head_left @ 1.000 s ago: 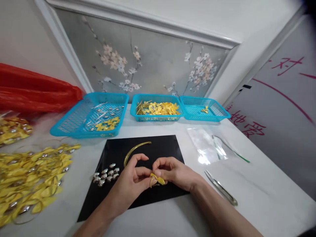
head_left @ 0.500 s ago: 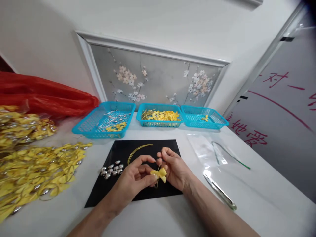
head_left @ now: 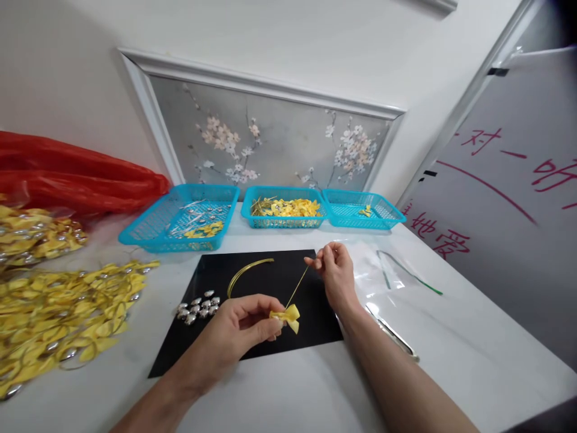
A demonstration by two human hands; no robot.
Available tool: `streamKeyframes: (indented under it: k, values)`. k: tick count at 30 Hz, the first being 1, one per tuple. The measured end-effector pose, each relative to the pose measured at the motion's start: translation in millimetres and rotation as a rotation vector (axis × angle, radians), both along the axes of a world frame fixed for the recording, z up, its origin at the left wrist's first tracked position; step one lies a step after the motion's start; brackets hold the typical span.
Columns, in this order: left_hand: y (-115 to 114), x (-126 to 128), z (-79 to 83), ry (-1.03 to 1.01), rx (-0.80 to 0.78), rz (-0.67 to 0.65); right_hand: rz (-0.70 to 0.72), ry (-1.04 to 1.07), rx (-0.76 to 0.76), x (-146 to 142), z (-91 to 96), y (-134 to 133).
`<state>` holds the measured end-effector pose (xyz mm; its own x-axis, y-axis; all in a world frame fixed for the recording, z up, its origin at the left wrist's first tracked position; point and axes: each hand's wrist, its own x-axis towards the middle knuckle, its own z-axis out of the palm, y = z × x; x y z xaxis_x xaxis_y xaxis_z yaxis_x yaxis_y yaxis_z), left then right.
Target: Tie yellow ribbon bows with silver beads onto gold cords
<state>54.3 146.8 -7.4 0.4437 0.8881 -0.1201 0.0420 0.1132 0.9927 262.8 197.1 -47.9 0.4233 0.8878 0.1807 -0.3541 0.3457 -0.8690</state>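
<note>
Over the black mat [head_left: 297, 343], my left hand [head_left: 250, 325] pinches a yellow ribbon bow [head_left: 292, 317] between thumb and fingers. A thin gold cord [head_left: 298, 287] runs taut from the bow up to the right. Its far end is held in the closed fingers of my right hand [head_left: 337, 270], above the mat's right edge. Left of my left hand, a cluster of shiny silver beads [head_left: 198, 308] lies on the mat. Behind the hands lies a curved bundle of gold wire or cord [head_left: 243, 272].
Three blue baskets [head_left: 283, 223] line the wall; the middle one holds many yellow bows. A heap of yellow bows with silver beads [head_left: 58, 313] covers the left side. Right are a clear plastic bag [head_left: 365, 270], a green strip [head_left: 415, 276] and a metal tool [head_left: 396, 337], partly behind my forearm.
My right hand has moved up and right, away from the bow, drawing the gold cord out straight. My left hand keeps its pinch on the bow. The whole view has shifted slightly.
</note>
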Motion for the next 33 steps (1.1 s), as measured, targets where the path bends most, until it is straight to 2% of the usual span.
streamKeyframes:
  k: [8, 16, 20, 24, 27, 30, 33]
  values:
    - [0.0, -0.5, -4.6, -0.04, -0.052, -0.059, -0.044, -0.244, 0.006, -1.5, -13.4, 7.8]
    - [-7.4, -1.9, 5.3, -0.11, -0.065, -0.035, -0.106, -0.446, -0.12, 7.6, -24.8, 12.8]
    - [-10.8, -5.7, 8.5, -0.111, -0.039, -0.022, -0.092, -0.509, -0.186, 9.3, -22.7, 10.8]
    - [-11.8, -7.6, 12.5, -0.09, -0.004, -0.006, -0.064, -0.484, -0.174, 4.7, -10.4, 2.0]
    - [-10.6, -7.3, 15.6, -0.078, 0.027, 0.017, 0.087, -0.436, -0.105, -6.9, 6.0, -14.2]
    - [-8.6, -7.3, 17.0, -0.074, 0.072, 0.048, 0.409, -0.4, -0.083, -19.0, 21.4, -34.1]
    - [-6.7, -7.3, 17.5, -0.077, 0.109, 0.055, 0.732, -0.353, -0.14, -22.7, 29.9, -47.2]
